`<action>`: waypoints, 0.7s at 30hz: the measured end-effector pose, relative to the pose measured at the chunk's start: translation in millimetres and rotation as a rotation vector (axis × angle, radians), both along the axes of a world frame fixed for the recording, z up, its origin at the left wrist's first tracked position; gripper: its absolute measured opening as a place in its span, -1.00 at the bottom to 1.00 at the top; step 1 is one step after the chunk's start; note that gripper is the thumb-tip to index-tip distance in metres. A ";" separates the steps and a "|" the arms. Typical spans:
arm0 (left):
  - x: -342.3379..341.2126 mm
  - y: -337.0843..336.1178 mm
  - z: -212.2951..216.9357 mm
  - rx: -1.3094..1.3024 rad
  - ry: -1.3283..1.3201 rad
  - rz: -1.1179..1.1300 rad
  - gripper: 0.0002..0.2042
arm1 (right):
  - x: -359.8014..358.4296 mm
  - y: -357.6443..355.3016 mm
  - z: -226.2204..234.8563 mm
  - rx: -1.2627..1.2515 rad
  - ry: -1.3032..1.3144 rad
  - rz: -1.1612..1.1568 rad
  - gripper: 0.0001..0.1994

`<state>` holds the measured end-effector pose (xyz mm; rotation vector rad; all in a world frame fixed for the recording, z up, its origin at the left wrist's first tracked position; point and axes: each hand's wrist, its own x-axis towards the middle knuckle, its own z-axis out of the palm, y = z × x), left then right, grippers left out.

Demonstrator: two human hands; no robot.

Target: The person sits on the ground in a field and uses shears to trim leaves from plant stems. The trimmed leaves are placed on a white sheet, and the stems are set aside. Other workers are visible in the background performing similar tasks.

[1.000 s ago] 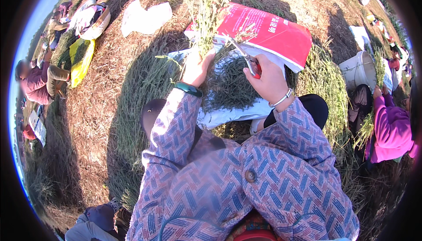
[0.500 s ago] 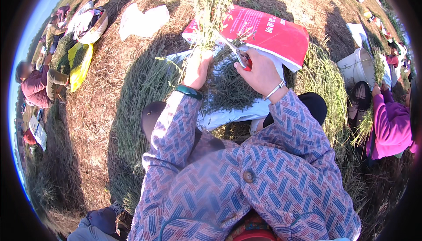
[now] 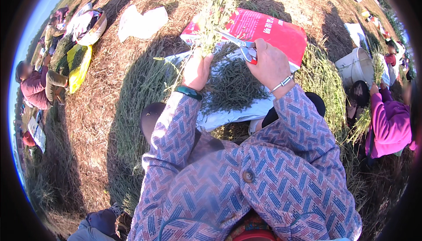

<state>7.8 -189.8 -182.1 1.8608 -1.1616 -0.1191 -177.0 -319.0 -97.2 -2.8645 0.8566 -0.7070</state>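
Note:
My left hand (image 3: pixel 198 70) is closed round the lower end of an upright bunch of green plant stalks (image 3: pixel 215 16). In my right hand (image 3: pixel 270 63) is a pair of scissors (image 3: pixel 247 49) with red on the handles. Its blades point up and left, reaching toward the stalks just above my left hand; whether they touch is hard to tell. Below and between my hands, a heap of short cut green pieces (image 3: pixel 235 85) lies on a white sheet (image 3: pixel 237 114). A red printed sack (image 3: pixel 274 32) lies flat just beyond.
Long cut stalks lie in a pile on the left (image 3: pixel 140 87) and another on the right (image 3: pixel 323 82). A white bucket (image 3: pixel 357 67) stands at right, near a person in purple (image 3: pixel 391 124) holding stalks. Another person (image 3: pixel 37 85) sits at far left beside a yellow bag (image 3: pixel 79 71).
My right hand and the scissors have moved right and slightly up, away from my left hand. The scissor blades now show more. My left hand still grips the bunch in nearly the same place.

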 end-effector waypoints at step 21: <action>6.8 -1.9 -8.2 -0.181 0.013 -0.064 -0.68 | -11.9 3.4 -11.8 0.270 0.032 0.040 -0.70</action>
